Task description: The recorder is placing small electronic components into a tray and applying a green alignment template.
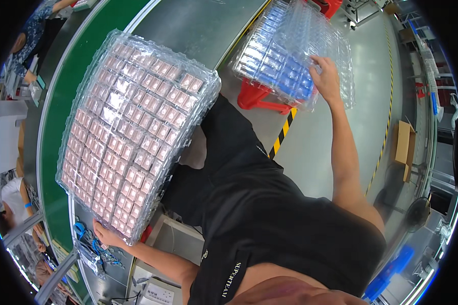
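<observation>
A large stack of clear plastic trays (118, 109) filled with rows of small pinkish, box-like pieces lies on the left, partly over the green work surface. My left hand (107, 236) is at its near edge, fingers closed against the rim and partly hidden by it. To the upper right, clear compartment trays (262, 57), bluish in places, rest on a red stool (254, 96). My right hand (326, 77) has its fingers closed on the edge of a loose clear tray (304, 28) lying over that pile; the exact grip is partly hidden.
Blue cables (94, 249) and a light-coloured device with buttons (158, 293) sit near my left arm. A green conveyor belt (53, 152) runs along the left, with people beyond it. A cardboard box (404, 145) and a black fan (418, 212) stand at the right.
</observation>
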`<action>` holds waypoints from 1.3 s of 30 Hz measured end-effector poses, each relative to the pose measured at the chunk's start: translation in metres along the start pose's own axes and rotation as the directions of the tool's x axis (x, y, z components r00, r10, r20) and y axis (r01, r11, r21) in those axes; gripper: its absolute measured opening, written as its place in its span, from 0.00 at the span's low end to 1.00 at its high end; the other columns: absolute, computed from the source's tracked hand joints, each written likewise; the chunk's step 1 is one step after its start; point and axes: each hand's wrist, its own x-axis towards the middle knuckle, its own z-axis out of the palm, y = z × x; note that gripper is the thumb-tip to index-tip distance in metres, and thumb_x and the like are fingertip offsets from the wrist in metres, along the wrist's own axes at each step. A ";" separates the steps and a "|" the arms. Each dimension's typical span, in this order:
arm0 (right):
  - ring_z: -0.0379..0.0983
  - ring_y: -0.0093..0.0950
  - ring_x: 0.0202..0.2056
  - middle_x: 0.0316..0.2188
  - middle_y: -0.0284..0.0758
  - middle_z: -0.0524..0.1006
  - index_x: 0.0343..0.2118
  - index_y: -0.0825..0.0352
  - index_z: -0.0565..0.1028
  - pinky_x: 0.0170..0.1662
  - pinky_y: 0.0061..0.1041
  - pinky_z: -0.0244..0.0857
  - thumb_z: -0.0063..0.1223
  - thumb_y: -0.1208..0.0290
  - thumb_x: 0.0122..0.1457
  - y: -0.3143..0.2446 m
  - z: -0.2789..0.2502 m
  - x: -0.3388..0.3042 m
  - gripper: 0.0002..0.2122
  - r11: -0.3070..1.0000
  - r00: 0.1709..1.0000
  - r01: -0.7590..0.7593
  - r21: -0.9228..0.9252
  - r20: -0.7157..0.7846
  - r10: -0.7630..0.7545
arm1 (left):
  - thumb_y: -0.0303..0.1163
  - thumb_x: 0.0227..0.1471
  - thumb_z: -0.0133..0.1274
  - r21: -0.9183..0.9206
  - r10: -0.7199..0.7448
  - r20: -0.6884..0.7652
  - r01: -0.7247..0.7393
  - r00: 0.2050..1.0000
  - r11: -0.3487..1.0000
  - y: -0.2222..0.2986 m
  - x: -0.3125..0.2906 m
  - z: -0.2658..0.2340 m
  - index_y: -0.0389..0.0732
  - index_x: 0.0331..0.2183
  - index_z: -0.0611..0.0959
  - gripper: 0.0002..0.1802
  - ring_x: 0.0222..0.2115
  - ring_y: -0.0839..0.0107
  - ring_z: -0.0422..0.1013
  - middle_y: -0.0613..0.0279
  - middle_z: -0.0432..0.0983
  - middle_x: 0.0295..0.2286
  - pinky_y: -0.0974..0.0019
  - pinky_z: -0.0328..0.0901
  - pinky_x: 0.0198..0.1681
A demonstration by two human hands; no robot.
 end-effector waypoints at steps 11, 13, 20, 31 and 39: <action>0.71 0.39 0.42 0.37 0.37 0.74 0.50 0.57 0.76 0.45 0.37 0.66 0.62 0.70 0.51 -0.075 0.101 -0.064 0.20 0.992 0.981 0.091 -0.085 0.179 -0.075 | 0.36 0.62 0.48 0.005 0.016 0.025 -0.016 1.000 1.000 -0.010 0.004 -0.002 0.28 0.46 0.82 0.21 0.45 0.65 0.73 0.53 0.79 0.46 0.65 0.65 0.51; 0.70 0.40 0.43 0.40 0.38 0.74 0.53 0.58 0.74 0.45 0.39 0.67 0.65 0.70 0.49 -0.082 0.100 -0.066 0.25 0.991 0.980 0.069 -0.113 0.195 -0.046 | 0.36 0.62 0.48 -0.021 -0.007 0.021 0.007 1.000 1.000 -0.012 0.003 -0.003 0.29 0.47 0.82 0.21 0.45 0.65 0.73 0.54 0.79 0.46 0.66 0.65 0.51; 0.71 0.40 0.44 0.39 0.40 0.73 0.51 0.60 0.73 0.45 0.38 0.67 0.63 0.71 0.50 -0.072 0.096 -0.058 0.22 0.987 0.956 0.124 -0.104 0.280 -0.091 | 0.34 0.62 0.48 -0.050 -0.024 0.017 0.025 1.000 0.998 -0.002 -0.004 0.002 0.29 0.47 0.81 0.20 0.44 0.66 0.73 0.55 0.79 0.45 0.66 0.65 0.51; 0.74 0.40 0.42 0.37 0.38 0.76 0.42 0.63 0.74 0.45 0.37 0.70 0.57 0.75 0.51 -0.054 0.001 -0.021 0.13 0.991 0.980 0.120 -0.053 0.166 -0.110 | 0.33 0.63 0.48 -0.094 0.012 0.014 -0.010 1.000 0.996 -0.008 -0.003 0.004 0.29 0.46 0.82 0.18 0.44 0.68 0.73 0.56 0.79 0.44 0.67 0.64 0.51; 0.76 0.37 0.41 0.38 0.39 0.78 0.46 0.67 0.74 0.45 0.35 0.69 0.58 0.74 0.53 -0.029 -0.102 0.015 0.16 0.995 0.993 0.081 -0.059 -0.081 -0.086 | 0.32 0.63 0.48 -0.127 0.000 0.014 0.002 1.000 0.992 -0.005 -0.005 0.000 0.29 0.45 0.82 0.18 0.44 0.68 0.74 0.55 0.79 0.44 0.67 0.66 0.50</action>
